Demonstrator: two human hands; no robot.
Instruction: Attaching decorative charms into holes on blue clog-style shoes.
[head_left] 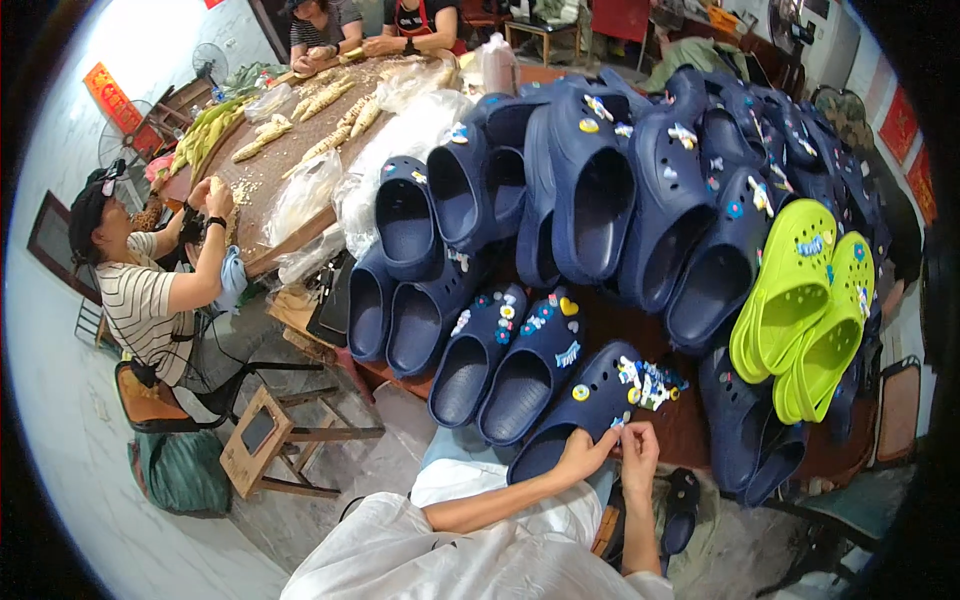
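Observation:
A navy clog (541,450) with holes in its upper rests over my lap, its opening facing me. Yellow-and-white round charms sit on its upper. At its right side, my left hand (583,456) and my right hand (639,452) meet fingertip to fingertip. A small blue-and-white shoe charm (617,424) shows between the pinched fingers of both hands. Just beyond them, a cluster of loose shoe charms (652,384) lies at the table edge. Left of this clog stand two navy clogs (520,395) decorated with flower, heart and other charms.
A large pile of navy clogs (592,200) covers the table, with a lime-green pair (790,300) at the right. Left is a round table (275,185) with corn cobs and plastic bags. A seated person (150,280) works there; two people sit beyond. A wooden stool (262,440) stands left.

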